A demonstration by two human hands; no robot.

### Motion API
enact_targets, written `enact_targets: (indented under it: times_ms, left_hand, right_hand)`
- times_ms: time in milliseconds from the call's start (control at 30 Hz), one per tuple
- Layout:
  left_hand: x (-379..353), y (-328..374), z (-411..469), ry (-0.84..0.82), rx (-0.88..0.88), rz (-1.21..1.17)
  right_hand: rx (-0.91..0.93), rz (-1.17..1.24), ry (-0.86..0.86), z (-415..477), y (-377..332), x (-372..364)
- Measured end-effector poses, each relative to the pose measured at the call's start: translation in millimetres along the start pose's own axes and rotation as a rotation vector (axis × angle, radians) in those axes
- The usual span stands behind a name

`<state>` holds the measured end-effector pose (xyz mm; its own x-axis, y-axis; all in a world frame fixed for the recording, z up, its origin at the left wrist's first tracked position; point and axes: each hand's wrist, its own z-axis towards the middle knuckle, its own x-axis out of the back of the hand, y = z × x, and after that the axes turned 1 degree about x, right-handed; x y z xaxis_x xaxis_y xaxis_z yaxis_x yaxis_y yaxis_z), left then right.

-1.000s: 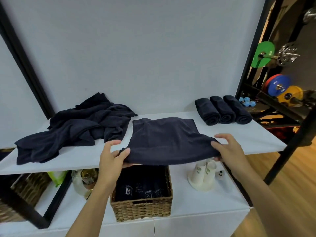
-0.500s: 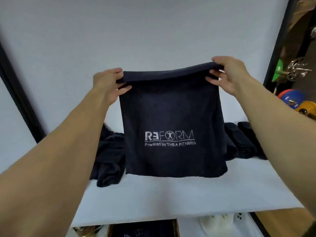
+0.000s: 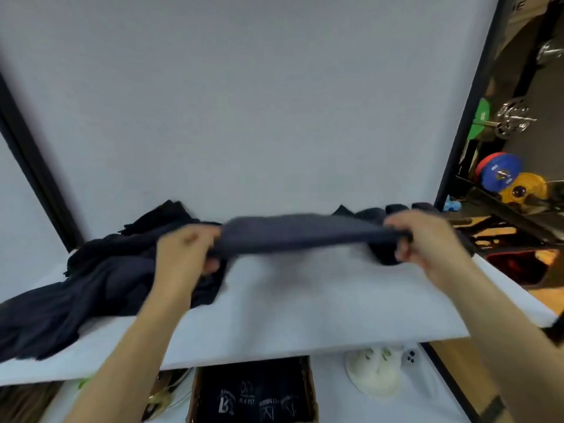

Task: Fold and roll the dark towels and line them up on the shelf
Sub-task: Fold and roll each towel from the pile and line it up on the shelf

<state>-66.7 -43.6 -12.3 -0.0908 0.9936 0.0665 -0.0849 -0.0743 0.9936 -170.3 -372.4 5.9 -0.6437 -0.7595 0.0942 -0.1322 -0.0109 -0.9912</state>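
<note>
Left hand point(image 3: 186, 254), right hand point(image 3: 427, 242) gripping towel point(image 3: 302, 232) ends, holding it stretched above shelf point(image 3: 305, 319) middle; towel pile point(image 3: 106, 279) crowding left edge.

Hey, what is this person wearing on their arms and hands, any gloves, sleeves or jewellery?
No gloves or rings show on the left hand or the right hand, though both are blurred. Both forearms are bare, with no watch visible. A dark edge high on the right arm may be a short sleeve.
</note>
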Motion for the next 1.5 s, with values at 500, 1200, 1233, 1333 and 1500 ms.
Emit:
enact_targets:
  times_ms: [500, 1200, 1233, 1333, 1500]
  left_hand:
    - [19, -64, -25, -0.631, 0.132, 1.079]
    - [-113, -109, 139, -0.305, -0.179, 1.032]
    - [-111, -107, 139, -0.335, -0.228, 0.994]
    - [-104, -101, 139, -0.331, -0.323, 0.814]
    - [-84, -92, 139, -0.27, -0.297, 0.606]
  right_hand:
    - [-0.008, -1.014, -0.36, 14, 89, 27]
    - [0.26, -0.784, -0.197, 188, 98, -84]
    - [0.258, -0.752, -0.232, 188, 96, -86]
    - [0.218, -0.804, -0.311, 193, 92, -91]
    - [0.214, -0.907, -0.283, 209, 91, -99]
